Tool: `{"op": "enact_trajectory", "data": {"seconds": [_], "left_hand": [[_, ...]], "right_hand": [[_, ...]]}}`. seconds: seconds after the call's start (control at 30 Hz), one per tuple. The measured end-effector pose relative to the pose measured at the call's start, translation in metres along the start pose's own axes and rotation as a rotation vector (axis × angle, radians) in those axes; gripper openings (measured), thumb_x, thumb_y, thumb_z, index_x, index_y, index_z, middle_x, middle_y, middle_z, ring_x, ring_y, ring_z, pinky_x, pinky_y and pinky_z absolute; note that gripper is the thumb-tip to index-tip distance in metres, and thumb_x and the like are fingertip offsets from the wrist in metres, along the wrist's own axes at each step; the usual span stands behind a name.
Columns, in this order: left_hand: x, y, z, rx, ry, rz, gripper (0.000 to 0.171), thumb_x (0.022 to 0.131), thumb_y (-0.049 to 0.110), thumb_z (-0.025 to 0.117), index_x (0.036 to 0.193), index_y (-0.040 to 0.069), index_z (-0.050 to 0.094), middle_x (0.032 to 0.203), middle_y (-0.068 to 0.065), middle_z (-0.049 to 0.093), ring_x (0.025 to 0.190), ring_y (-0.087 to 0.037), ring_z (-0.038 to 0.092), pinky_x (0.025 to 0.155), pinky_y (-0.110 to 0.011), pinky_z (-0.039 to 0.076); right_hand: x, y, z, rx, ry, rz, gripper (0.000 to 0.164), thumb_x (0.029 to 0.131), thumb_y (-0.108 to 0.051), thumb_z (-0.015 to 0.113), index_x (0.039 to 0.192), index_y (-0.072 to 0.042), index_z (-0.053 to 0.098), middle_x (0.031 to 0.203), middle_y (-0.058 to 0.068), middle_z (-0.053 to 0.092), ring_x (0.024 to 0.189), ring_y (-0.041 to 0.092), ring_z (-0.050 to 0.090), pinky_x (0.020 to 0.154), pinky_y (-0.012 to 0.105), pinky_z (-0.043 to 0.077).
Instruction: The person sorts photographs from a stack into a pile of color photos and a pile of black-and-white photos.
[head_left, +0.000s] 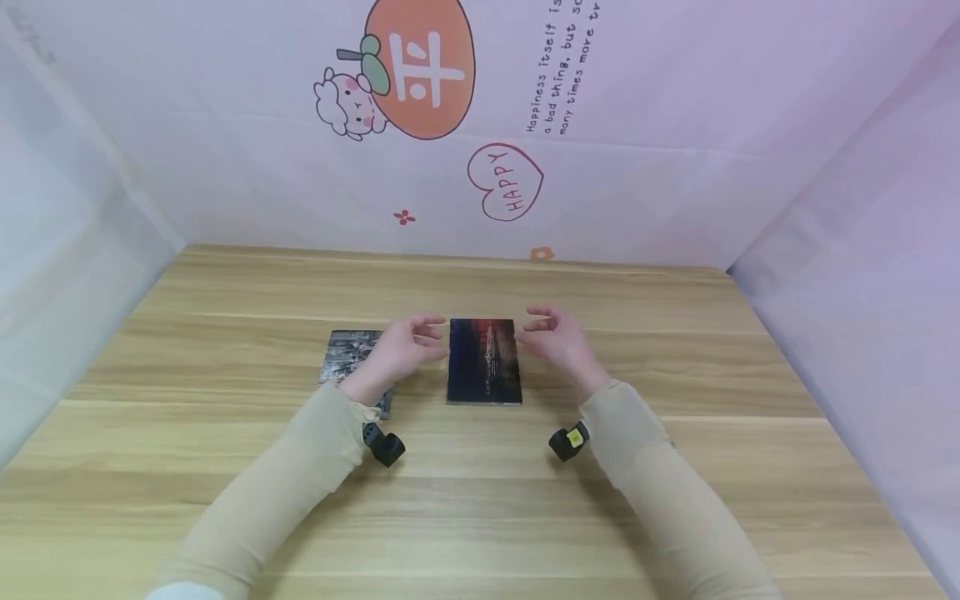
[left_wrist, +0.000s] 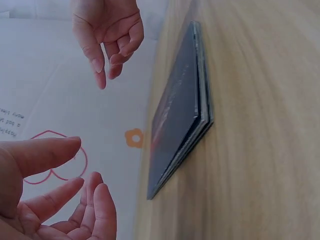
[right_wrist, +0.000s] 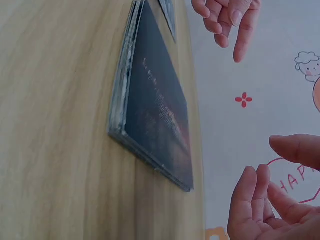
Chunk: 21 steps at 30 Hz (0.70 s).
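Note:
On the table lies a short stack of thin booklets (head_left: 483, 362), its top cover dark with a red-lit picture. Layered page edges (right_wrist: 121, 90) show along its side in the right wrist view. My left hand (head_left: 405, 346) hovers just left of this stack, fingers loosely bent and holding nothing. On the opposite side my right hand (head_left: 558, 340) mirrors it, thumb and fingers apart with nothing between them. A second booklet (head_left: 347, 350) with a grey patterned cover lies farther left, partly hidden beneath my left hand and wrist.
The wooden table (head_left: 480, 517) ends at a white printed backdrop (head_left: 637, 192), with white cloth walls at both sides. A black wrist camera (head_left: 386, 446) sits below my left wrist, another black camera (head_left: 567, 442) below my right.

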<state>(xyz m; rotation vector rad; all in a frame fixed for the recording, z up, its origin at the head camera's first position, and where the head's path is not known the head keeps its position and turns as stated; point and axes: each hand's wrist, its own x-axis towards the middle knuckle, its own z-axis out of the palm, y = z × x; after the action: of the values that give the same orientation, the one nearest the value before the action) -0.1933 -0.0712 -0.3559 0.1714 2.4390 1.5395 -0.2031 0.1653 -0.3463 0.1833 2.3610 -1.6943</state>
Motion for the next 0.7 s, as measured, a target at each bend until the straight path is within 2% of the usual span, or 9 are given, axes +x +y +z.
{"op": "enact_trajectory", "data": {"seconds": [0.17, 0.4, 0.53, 0.7], "left_hand": [[0.008, -0.005, 0.01, -0.013, -0.003, -0.013, 0.056, 0.085, 0.007, 0.067, 0.137, 0.001, 0.046, 0.125, -0.023, 0.057, 0.114, -0.035, 0.057, 0.092, -0.041, 0.05], [0.013, -0.011, 0.018, 0.034, 0.019, -0.083, 0.06, 0.083, 0.009, 0.07, 0.139, 0.007, 0.046, 0.127, -0.018, 0.058, 0.112, -0.03, 0.059, 0.081, -0.033, 0.052], [0.015, -0.016, 0.019, 0.013, 0.009, -0.095, 0.063, 0.082, 0.003, 0.07, 0.14, 0.005, 0.044, 0.126, -0.02, 0.057, 0.114, -0.031, 0.058, 0.086, -0.035, 0.053], [0.016, -0.02, 0.019, -0.009, -0.018, -0.115, 0.065, 0.083, 0.002, 0.069, 0.142, 0.004, 0.041, 0.127, -0.021, 0.055, 0.114, -0.032, 0.059, 0.09, -0.038, 0.052]], "right_hand": [[0.005, 0.009, -0.005, -0.018, -0.024, 0.019, 0.056, 0.089, -0.006, 0.061, 0.14, -0.001, 0.039, 0.129, 0.023, 0.051, 0.102, 0.024, 0.057, 0.093, 0.037, 0.051], [0.012, 0.02, -0.006, 0.011, -0.103, 0.093, 0.06, 0.089, 0.003, 0.057, 0.144, 0.0, 0.032, 0.134, 0.024, 0.047, 0.116, 0.033, 0.054, 0.097, 0.038, 0.049], [0.015, 0.024, -0.005, 0.023, -0.141, 0.133, 0.063, 0.089, 0.003, 0.057, 0.146, -0.001, 0.029, 0.137, 0.023, 0.046, 0.121, 0.032, 0.052, 0.099, 0.036, 0.047], [0.018, 0.028, -0.004, 0.001, -0.155, 0.138, 0.063, 0.09, 0.001, 0.058, 0.146, -0.001, 0.029, 0.135, 0.024, 0.046, 0.119, 0.032, 0.054, 0.097, 0.035, 0.049]]}}
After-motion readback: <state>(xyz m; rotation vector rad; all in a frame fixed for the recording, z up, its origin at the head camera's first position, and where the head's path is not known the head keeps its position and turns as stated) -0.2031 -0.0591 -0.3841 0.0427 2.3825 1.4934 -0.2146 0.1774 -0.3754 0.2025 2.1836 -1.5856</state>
